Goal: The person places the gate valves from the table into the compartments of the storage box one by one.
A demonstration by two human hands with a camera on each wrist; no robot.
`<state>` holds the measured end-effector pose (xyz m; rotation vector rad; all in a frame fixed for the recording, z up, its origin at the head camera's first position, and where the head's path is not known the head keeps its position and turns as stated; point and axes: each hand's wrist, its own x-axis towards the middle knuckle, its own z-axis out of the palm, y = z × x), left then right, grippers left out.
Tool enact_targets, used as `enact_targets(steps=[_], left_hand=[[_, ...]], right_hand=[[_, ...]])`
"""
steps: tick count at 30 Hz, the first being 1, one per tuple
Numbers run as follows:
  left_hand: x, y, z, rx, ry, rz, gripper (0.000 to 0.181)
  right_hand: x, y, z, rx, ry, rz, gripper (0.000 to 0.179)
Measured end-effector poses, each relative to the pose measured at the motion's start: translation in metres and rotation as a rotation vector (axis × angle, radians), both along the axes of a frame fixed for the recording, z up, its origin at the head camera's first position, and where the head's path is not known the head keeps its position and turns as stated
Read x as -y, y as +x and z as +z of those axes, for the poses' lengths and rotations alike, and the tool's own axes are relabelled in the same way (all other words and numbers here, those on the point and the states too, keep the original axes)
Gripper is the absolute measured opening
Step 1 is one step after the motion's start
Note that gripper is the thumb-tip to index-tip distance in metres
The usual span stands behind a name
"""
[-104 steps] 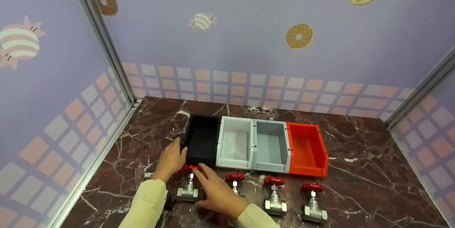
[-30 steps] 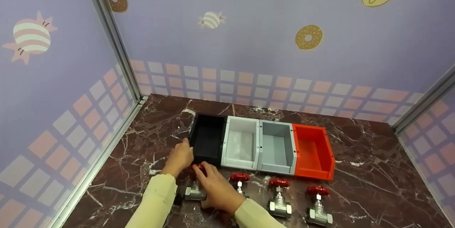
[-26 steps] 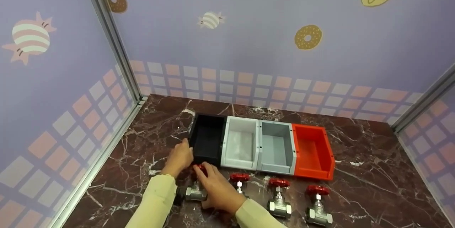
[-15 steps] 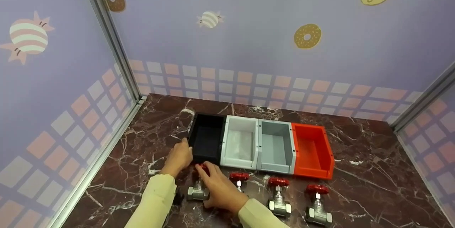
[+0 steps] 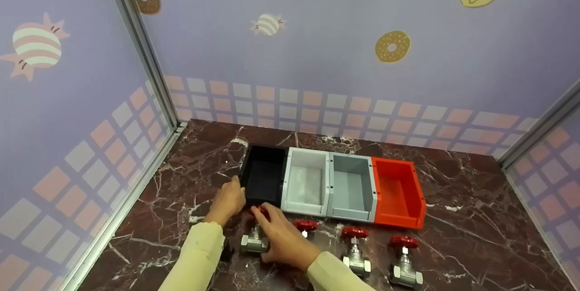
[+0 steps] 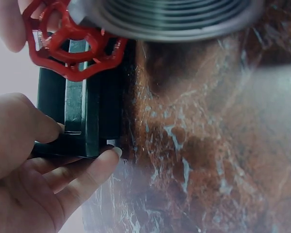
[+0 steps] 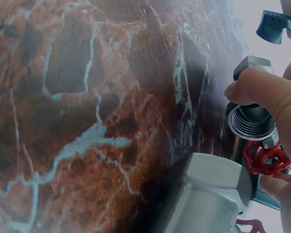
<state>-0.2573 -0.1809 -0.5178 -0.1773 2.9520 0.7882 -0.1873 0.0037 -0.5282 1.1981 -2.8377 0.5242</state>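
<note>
At the left end of the bin row, my left hand [image 5: 229, 198] holds the near left side of the black bin [image 5: 263, 177]. In the left wrist view, the thumb lies over the bin wall [image 6: 92, 111] with fingers beneath. My right hand [image 5: 287, 241] grips the leftmost valve [image 5: 253, 243], a metal body with a red handwheel [image 6: 80, 75], just in front of the black bin. In the right wrist view, the thumb presses the hex end [image 7: 252, 63] and a finger lies beside the handwheel [image 7: 264, 170]. My fingers partly hide this wheel in the head view.
White [image 5: 306, 184], grey [image 5: 351, 189] and red [image 5: 396, 191] bins adjoin the black one. Three more valves stand in front: one partly behind my right hand, its handwheel [image 5: 305, 225] showing, then a middle valve [image 5: 356, 264] and a right valve [image 5: 405, 275]. Walls enclose the marble table.
Since 3.5 seconds ago my left hand has taken hold of the black bin and my right hand has gripped the leftmost valve. Over the last second that valve has shifted slightly right.
</note>
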Motion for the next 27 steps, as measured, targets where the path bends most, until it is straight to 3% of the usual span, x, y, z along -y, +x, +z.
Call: enact_targets(steps=[5,13,22,27], left_hand=[[0.0,0.001,0.001,0.005,0.006,0.005,0.05],[0.0,0.003,-0.001,-0.072,-0.013,-0.023,0.044],[0.0,0.003,-0.002,-0.065,-0.007,-0.018,0.043],[0.001,0.004,-0.002,-0.095,-0.056,-0.018,0.039]], right_hand=[[-0.002,-0.003,0.005,0.016,0.004,-0.003,0.117],[-0.006,-0.007,0.008,0.009,-0.016,0.029,0.116],[-0.007,-0.01,0.011,-0.01,-0.033,0.031,0.115],[-0.008,-0.012,0.014,-0.024,-0.032,0.027,0.117]])
